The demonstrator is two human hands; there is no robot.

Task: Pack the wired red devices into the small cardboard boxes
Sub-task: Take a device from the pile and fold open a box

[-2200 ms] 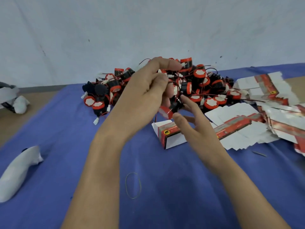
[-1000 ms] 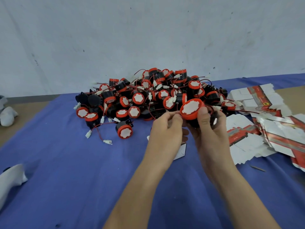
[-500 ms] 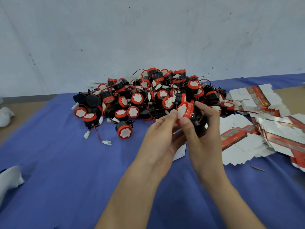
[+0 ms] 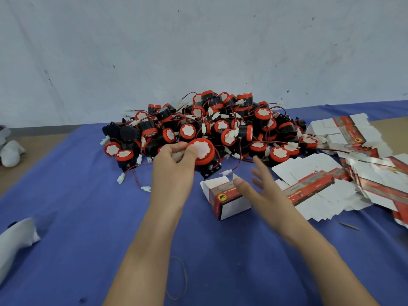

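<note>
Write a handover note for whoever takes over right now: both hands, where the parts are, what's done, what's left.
Left hand: grips one red device; its white plug dangles just above the box.
Right hand: open, fingers spread, at the open box; contact unclear.
Pile of devices lies behind, flat box blanks to the right, all on the blue cloth.
Done: one box folded up, top open.
To do: put the held device and its wire in, close the flaps, then work through the pile.
</note>
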